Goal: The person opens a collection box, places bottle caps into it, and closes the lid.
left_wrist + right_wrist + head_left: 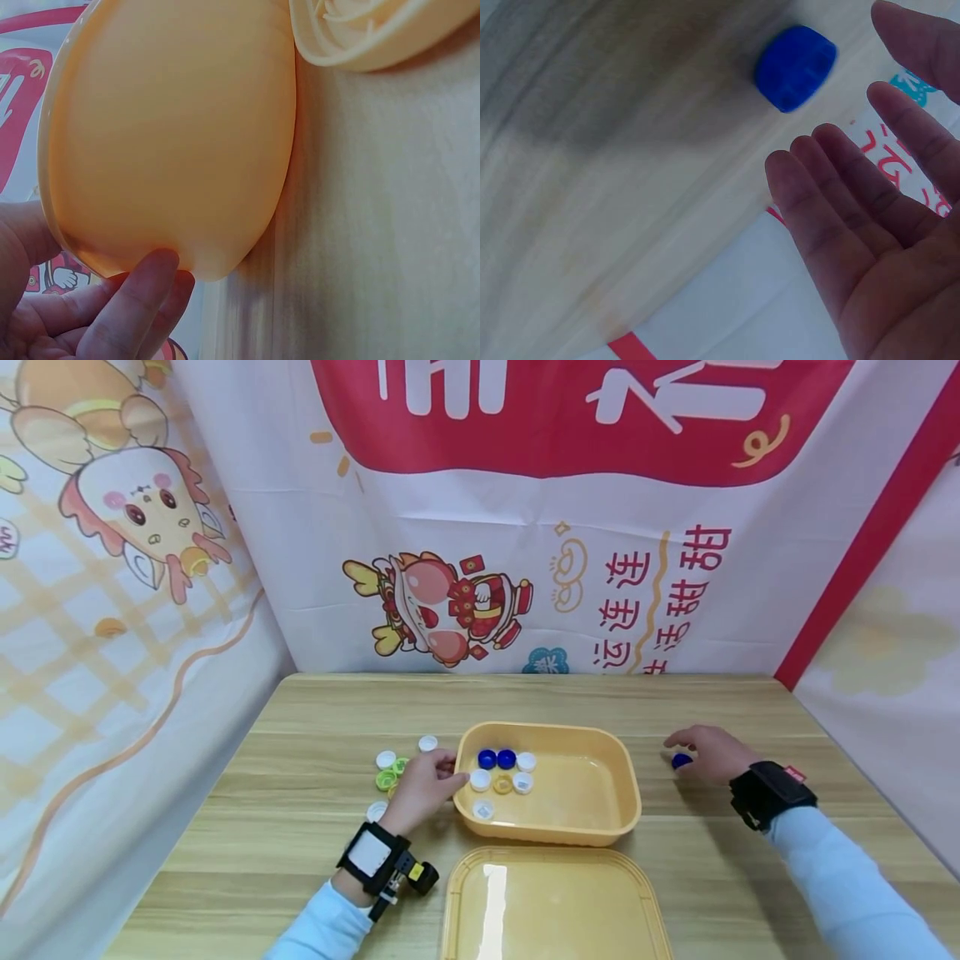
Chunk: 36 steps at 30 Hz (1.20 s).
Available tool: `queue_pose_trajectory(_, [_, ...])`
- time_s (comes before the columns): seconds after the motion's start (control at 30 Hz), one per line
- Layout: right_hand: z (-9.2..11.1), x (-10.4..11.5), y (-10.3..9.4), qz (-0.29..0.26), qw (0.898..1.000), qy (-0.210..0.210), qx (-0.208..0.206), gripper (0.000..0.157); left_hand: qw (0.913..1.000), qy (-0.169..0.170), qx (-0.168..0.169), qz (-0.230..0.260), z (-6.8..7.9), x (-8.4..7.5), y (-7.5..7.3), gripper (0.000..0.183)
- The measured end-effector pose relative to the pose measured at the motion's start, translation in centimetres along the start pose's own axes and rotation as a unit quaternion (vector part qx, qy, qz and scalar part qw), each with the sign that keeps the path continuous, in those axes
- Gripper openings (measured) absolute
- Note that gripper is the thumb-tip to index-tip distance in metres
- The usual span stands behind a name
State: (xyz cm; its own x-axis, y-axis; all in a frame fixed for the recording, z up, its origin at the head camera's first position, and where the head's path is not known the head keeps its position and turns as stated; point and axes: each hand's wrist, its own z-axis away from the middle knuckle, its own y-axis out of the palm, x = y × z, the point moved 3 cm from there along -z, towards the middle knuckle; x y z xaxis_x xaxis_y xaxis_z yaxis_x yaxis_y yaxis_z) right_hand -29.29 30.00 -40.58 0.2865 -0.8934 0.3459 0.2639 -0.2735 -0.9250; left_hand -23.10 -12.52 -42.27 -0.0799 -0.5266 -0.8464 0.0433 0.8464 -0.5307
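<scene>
A yellow plastic box (547,835) stands mid-table, holding two blue bottle caps (497,760), several white caps (522,783) and a yellow cap (502,785) toward its left side. My left hand (422,787) grips the box's left rim; in the left wrist view its fingertips (154,274) touch the outer wall. To the right of the box, a single blue bottle cap (795,67) lies on the table. Around it, without contact in the right wrist view, hovers my right hand (712,753), fingers loosely bent and thumb apart.
In front of the box lies a matching yellow lid (570,910), flat on the wooden table (300,860). Several white and green caps (386,779) are scattered left of the box, partly behind the left hand. Printed cloth (315,568) hangs along the back and sides.
</scene>
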Motion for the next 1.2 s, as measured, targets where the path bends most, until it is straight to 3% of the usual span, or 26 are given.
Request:
queue_pose_trajectory(0.53, [-0.4,-0.9,1.5,-0.003,1.0,-0.001,0.003,0.032,1.0,-0.006,-0.001,0.0,0.2,-0.1,0.2,0.035])
queue_pose_trajectory(0.83, [-0.5,-0.8,1.6,0.022,0.999,-0.034,-0.023,0.028,1.0,-0.009,-0.001,0.002,0.2,-0.3,0.0,0.035])
queue_pose_trajectory(1.2, [-0.4,-0.6,1.5,0.022,0.999,-0.017,-0.02,0.026,0.9999,-0.011,0.0,-0.001,0.3,-0.3,0.1,0.036])
